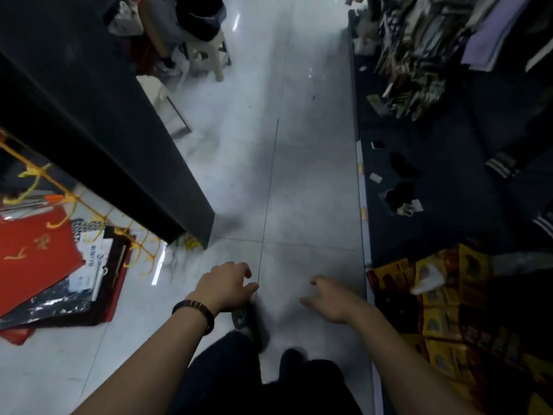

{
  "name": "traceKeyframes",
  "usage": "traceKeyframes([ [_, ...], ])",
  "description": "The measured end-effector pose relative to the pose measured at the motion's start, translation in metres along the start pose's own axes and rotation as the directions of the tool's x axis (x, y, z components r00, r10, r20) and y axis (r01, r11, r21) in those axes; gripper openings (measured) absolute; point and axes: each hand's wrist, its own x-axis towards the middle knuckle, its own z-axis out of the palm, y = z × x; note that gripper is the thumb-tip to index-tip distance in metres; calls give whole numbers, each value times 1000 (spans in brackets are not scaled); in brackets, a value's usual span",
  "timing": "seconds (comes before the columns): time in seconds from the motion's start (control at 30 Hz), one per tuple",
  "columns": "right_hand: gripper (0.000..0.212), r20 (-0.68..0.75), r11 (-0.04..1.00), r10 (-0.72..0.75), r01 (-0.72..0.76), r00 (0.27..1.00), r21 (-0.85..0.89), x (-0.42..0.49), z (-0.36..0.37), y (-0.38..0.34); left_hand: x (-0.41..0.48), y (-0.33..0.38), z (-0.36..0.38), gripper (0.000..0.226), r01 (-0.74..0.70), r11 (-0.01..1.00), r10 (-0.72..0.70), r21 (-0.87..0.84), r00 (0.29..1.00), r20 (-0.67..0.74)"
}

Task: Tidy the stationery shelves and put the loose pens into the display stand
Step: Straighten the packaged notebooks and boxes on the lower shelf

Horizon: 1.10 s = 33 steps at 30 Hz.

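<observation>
- The left hand [227, 284] hangs over the floor with its fingers loosely curled, holding nothing; a dark beaded bracelet [195, 313] circles its wrist.
- The right hand [330, 299] is beside it, apart from it, fingers relaxed and spread, also holding nothing.
- Below the hands are dark trousers and a dark shoe [247, 322] on the white tiled floor [299, 190] of an aisle.
- The stationery shelves flank this aisle: a dark shelf unit [98, 115] on the left and a dark shelf [434, 181] on the right.
- The right shelf's near section holds rows of yellow and red packets [443, 322]; its middle part carries a few scattered scraps; farther along stand stacked printed packs [419, 55], too blurred to read.
- At the lower left, behind a yellow mesh [74, 202], lies a pile with a red folder [36, 253] on top of a clipboard [110, 265] and papers.
- Thin orange-tipped sticks [54, 198] lie above that pile; I cannot tell whether they are pens.
- A pale plastic stool [212, 55] stands at the far end of the aisle.
</observation>
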Motion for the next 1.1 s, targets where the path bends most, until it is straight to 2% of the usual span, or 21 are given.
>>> traceKeyframes([
  [0.2,77,-21,1000,8,-9,1000,-16,115,-114,-56,132,-13,-102,45,-51,996,48,-69,998,-47],
  [0.4,74,28,993,34,-30,999,-114,212,-239,-128,257,-27,-218,52,-73,996,75,-51,996,39],
  [0.53,69,-50,999,32,-32,998,-14,265,-317,-164,330,-38,-290,54,-57,998,58,-19,998,20],
  [0.7,65,-38,999,30,-29,999,30,337,-407,-183,421,-40,-362,55,-32,998,33,-47,999,39],
  [0.8,59,-37,999,26,-25,999,32,402,-465,-189,481,-40,-403,53,1,998,0,-60,1000,17],
  [0.87,66,-25,999,13,-12,1000,29,445,-504,-197,516,-39,-433,51,41,997,-40,-69,999,12],
  [1.1,67,167,978,-78,108,983,-179,570,-639,-257,597,-56,-538,49,193,957,-198,-217,980,2],
])
